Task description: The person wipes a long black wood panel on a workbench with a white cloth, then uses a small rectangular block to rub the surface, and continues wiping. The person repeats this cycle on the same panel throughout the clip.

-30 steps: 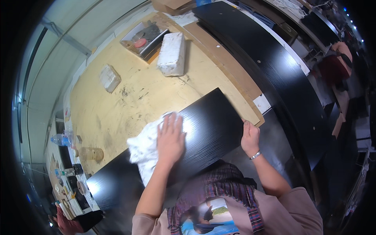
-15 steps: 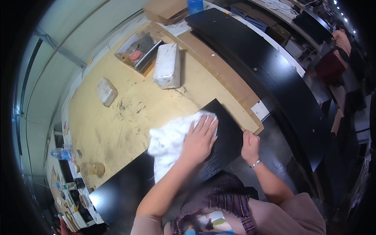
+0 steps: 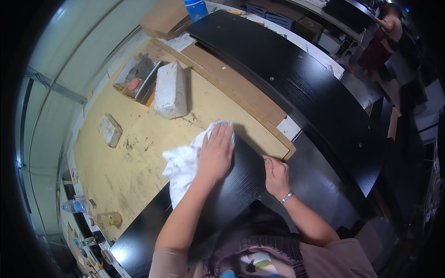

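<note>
My left hand lies flat with its fingers stretched out over a crumpled white cloth. The cloth covers the far corner of a black wood-grained board and hangs over its left edge. On the board's right edge, close to the table corner, my right hand is closed, thumb on top. A bracelet circles that wrist. The board slants across the near side of a stained yellowish worktable; its near part is partly hidden by my left arm and clothing.
A white-wrapped block, a smaller one and an open box of odds and ends sit on the table. Long black panels are stacked to the right. Bottles stand at left. Another person stands far right.
My left hand has slid the cloth away from me, onto the board's far corner. My right hand keeps its hold on the edge. The whole view has shifted slightly.
</note>
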### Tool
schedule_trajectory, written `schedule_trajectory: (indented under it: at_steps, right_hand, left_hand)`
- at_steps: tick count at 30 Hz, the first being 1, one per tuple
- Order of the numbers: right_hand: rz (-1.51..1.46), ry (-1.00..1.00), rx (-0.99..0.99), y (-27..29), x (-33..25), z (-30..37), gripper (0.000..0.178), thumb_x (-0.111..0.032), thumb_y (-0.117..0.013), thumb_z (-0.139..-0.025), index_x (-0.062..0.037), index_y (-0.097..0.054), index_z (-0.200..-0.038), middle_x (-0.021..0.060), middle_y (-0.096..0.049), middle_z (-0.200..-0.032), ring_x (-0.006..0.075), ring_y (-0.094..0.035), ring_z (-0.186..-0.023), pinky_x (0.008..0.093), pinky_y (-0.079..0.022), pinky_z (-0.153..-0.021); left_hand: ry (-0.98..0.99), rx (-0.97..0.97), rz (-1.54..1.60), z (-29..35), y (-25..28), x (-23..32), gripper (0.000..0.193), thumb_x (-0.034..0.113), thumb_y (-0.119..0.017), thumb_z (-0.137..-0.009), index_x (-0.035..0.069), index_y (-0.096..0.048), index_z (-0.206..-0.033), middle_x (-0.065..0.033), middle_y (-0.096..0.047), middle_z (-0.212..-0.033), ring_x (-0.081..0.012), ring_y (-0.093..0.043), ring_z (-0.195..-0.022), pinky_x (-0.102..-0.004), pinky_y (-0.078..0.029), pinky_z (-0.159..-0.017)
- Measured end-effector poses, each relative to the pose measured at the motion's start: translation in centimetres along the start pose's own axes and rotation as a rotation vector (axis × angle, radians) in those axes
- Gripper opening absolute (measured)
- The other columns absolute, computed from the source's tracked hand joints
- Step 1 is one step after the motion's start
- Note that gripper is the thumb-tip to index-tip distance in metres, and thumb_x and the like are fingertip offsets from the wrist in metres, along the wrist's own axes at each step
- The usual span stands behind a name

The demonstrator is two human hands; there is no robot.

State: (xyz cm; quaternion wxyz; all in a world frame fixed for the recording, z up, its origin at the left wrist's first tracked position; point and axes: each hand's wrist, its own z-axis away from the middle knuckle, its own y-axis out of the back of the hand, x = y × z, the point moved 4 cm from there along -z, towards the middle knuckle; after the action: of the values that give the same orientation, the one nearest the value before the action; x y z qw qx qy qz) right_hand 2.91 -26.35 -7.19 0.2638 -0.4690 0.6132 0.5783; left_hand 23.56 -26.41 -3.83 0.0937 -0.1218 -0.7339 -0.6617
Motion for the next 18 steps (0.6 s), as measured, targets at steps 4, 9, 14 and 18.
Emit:
schedule_trajectory:
  at_steps: [4, 9, 14, 18]
  right_hand:
    - [0.013, 0.012, 0.022, 0.3, 0.2, -0.3, 0.032, -0.017, -0.048, -0.105, 0.0068, -0.07, -0.109, 0.0254, -0.071, -0.091, 0.0395, -0.071, -0.086, 0.0409, -0.055, -0.077]
    - [0.031, -0.011, 0.012, 0.3, 0.3, -0.3, 0.031, -0.016, -0.049, -0.104, 0.0069, -0.07, -0.106, 0.0256, -0.069, -0.086, 0.0398, -0.071, -0.081, 0.0412, -0.054, -0.074]
    - [-0.053, 0.048, -0.007, -0.7, 1.7, 0.1, 0.032, -0.016, -0.048, -0.105, 0.007, -0.07, -0.105, 0.0272, -0.071, -0.095, 0.0393, -0.072, -0.091, 0.0438, -0.054, -0.079]
    - [0.0, -0.017, -0.027, -0.2, 3.5, 0.2, 0.035, -0.017, -0.046, -0.107, 0.0111, -0.067, -0.112, 0.0271, -0.072, -0.095, 0.0352, -0.072, -0.092, 0.0404, -0.053, -0.083]
  left_hand:
    - [-0.004, 0.013, 0.002, 0.2, -0.3, 0.0, 0.059, 0.018, -0.063, -0.095, 0.007, -0.044, -0.15, -0.0137, -0.042, -0.158, -0.0338, -0.037, -0.147, -0.0514, -0.031, -0.119]
    - [0.121, -0.086, -0.016, 8.5, 0.6, 0.7, 0.068, 0.019, -0.067, -0.09, 0.004, -0.042, -0.152, -0.0174, -0.041, -0.158, -0.0369, -0.033, -0.149, -0.058, -0.026, -0.12]
    - [-0.072, 0.034, 0.053, 7.2, -0.2, 5.3, 0.064, 0.033, -0.063, -0.096, 0.007, -0.043, -0.151, -0.0155, -0.044, -0.155, -0.0356, -0.038, -0.146, -0.0545, -0.032, -0.118]
    - [0.306, 0.109, 0.04, 15.9, 2.8, -1.9, 0.064, 0.024, -0.066, -0.093, 0.005, -0.045, -0.15, -0.0196, -0.043, -0.156, -0.0377, -0.035, -0.148, -0.0513, -0.033, -0.116]
